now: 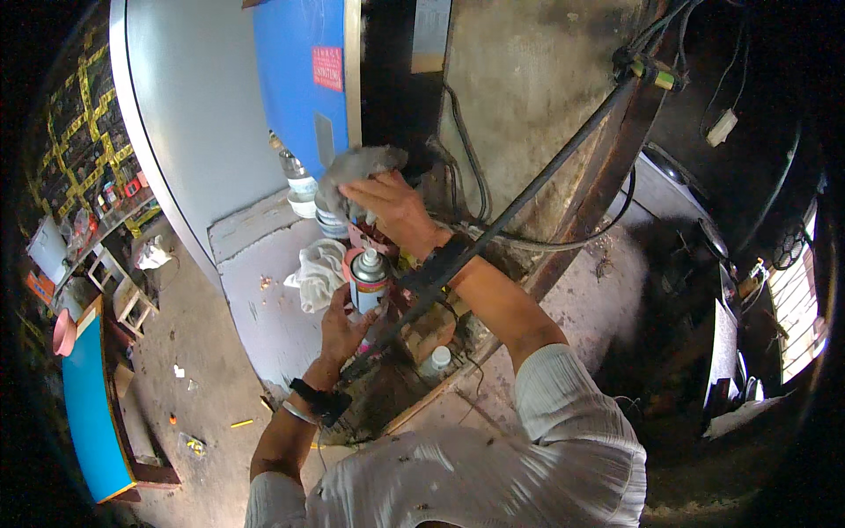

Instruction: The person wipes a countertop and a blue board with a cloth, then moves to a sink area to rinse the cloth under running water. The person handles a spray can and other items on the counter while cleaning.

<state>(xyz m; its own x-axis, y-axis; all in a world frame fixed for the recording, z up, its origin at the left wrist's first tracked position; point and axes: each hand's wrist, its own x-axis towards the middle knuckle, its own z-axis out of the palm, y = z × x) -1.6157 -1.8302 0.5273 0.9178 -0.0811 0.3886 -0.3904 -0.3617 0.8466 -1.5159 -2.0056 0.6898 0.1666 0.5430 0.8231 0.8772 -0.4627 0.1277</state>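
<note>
My left hand (pixel 343 330) has its fingers around an aerosol spray can (pixel 368 284), which stands roughly upright with its metal top uncovered. Farther forward, my right hand (pixel 396 208) presses on a crumpled grey cloth (pixel 356 171), held beyond the can. A bunched white plastic bag (pixel 318 274) lies just left of the can. Behind it are stacked bowls (pixel 302 198), and part of a pink container (pixel 360 237) shows under my right hand. The lower part of the can is partly covered by my fingers.
A black pole (pixel 528 191) crosses diagonally over my right forearm. A white-capped bottle (pixel 439 358) stands near the ledge's front edge. Cables (pixel 472 152) hang by the wall at the right. On the left are a blue-topped table (pixel 96 409) and a wooden stool (pixel 135 307).
</note>
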